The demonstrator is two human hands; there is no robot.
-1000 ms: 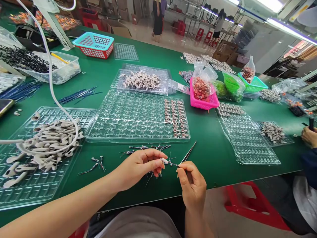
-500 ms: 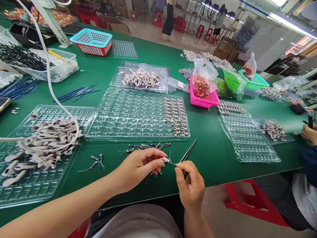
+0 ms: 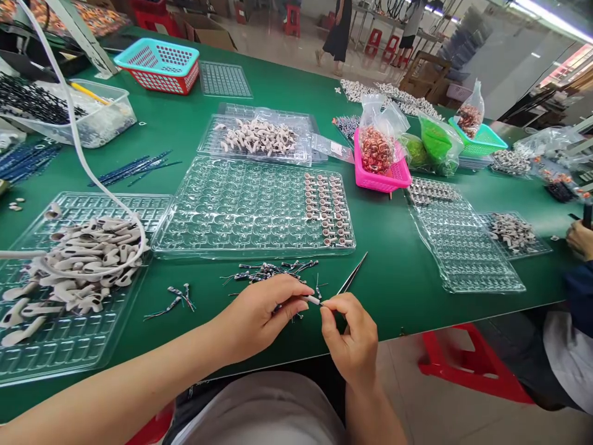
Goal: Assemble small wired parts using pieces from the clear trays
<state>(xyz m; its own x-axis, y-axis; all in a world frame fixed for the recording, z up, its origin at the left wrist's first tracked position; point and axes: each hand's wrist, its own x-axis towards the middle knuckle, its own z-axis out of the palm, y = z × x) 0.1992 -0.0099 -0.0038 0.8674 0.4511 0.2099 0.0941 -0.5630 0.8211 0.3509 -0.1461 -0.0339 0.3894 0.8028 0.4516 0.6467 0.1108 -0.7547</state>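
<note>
Tabletop, green. Left hand nearly closed, thumb and fingers pinching a small white stem piece; piece sits between the two hands, above the near edge. Right hand curled, thumb and forefinger pinched together at the piece's right end; exact grip too small to tell. Tweezers just beyond right hand. Wired parts scattered behind left hand. Clear tray farther back, small parts in its right-side slots.

A green-topped bench crosses the foreground; behind it, red stools stand on a glossy pale floor, with a grey wall and bright strip light at upper right.
</note>
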